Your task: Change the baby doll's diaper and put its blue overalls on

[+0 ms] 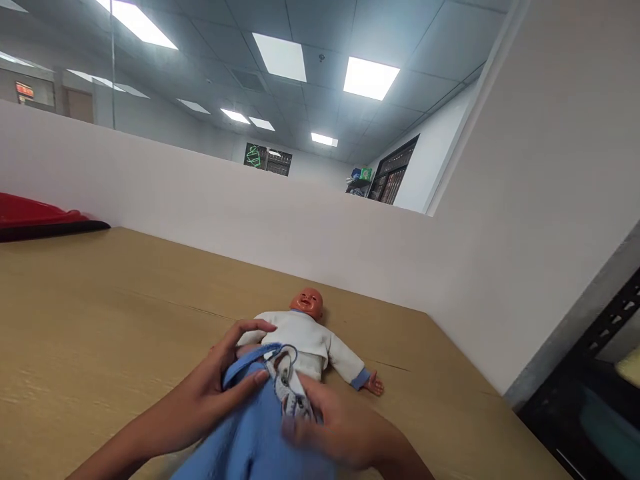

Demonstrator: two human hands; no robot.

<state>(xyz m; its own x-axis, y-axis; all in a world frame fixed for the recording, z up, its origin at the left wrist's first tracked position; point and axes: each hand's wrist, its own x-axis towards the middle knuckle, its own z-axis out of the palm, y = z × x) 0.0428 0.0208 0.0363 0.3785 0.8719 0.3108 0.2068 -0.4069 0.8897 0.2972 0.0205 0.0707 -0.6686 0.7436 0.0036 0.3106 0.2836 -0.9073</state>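
Note:
A baby doll [307,304] lies on its back on the table, dressed in a white sweater [300,337] with blue cuffs. Blue pants [255,413] cover its lower body; their pale waistband edge with snap-like fasteners [285,377] is folded open at the front. My left hand [227,380] is curled around the doll's waist, thumb on the blue cloth and fingers at the sweater's side. With thumb and fingers closed, my right hand [330,420] pinches the fastener edge of the pants; its fingertips are slightly blurred.
The tan tabletop [125,320] meets a low white partition [250,207] behind the doll. A red object with a black edge [40,212] sits at the far left. To the right stands a dark metal shelf [590,380].

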